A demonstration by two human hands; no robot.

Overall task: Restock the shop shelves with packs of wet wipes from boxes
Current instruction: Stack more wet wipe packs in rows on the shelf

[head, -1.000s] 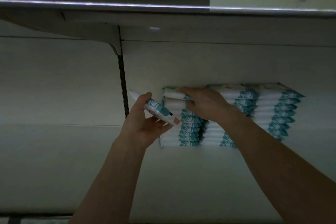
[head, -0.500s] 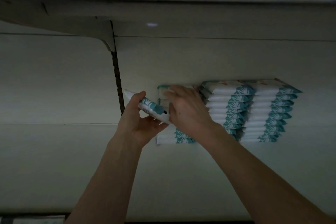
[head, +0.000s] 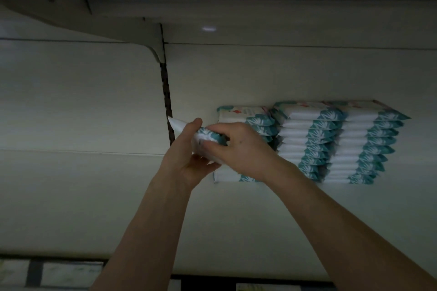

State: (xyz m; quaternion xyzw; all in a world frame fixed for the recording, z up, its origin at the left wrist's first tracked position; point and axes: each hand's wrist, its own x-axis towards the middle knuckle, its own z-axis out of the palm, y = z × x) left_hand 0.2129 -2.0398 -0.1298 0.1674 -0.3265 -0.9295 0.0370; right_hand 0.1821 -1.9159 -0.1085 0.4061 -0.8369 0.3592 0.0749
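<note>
Together, left hand (head: 186, 160) and right hand (head: 246, 149) curl fingers (head: 217, 128) round one wipes pack (head: 210, 136) before three stacks (head: 312, 139) on the shelf (head: 94, 196).

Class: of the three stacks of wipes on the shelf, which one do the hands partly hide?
The leftmost stack, nearest the dark upright: the right hand covers its middle.

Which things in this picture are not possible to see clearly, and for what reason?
Head view, left stack: the right hand hides its middle, so the pack count is unknown.
Head view, held pack: mostly covered by the left hand and the right hand; its print is unreadable.
Head view, lower items: cut off by the bottom edge and dark.
</note>
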